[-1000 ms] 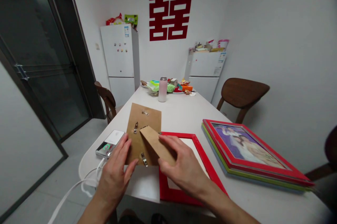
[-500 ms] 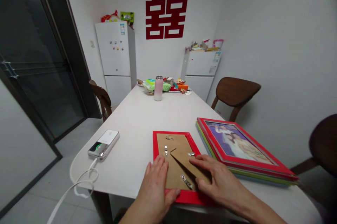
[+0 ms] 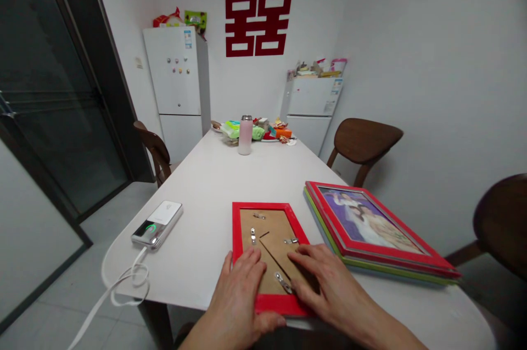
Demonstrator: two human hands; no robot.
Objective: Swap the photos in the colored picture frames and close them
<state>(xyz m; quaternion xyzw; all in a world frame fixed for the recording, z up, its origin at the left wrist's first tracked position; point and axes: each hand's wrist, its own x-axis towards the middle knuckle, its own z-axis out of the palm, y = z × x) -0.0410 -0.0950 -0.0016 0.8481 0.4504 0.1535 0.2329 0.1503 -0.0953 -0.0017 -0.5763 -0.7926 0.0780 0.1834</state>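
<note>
A red picture frame (image 3: pixel 239 229) lies face down near the table's front edge, its brown backing board (image 3: pixel 267 224) upward. Several small metal clips, such as this clip (image 3: pixel 283 283), sit on the board. My left hand (image 3: pixel 241 295) rests open over the frame's lower left side, thumb stretched along the front edge. On the right, my right hand (image 3: pixel 325 281) lies with fingers apart on the board's stand flap (image 3: pixel 284 254), which sits nearly flush; a dark slit shows along its left side. The fingers hide the flap's lower right part.
Stacked frames (image 3: pixel 411 262) with a photo on top stand at the right. A power bank (image 3: pixel 158 224) with a white cable (image 3: pixel 135 278) lies left. Farther back are a pink bottle (image 3: pixel 245 136) and assorted packets (image 3: pixel 280 133). Chairs (image 3: pixel 364 144) flank the table.
The stand flap, raised at an angle before, has come down almost flat under my right hand. That hand's fingers have lowered with it. The view has shifted slightly.
</note>
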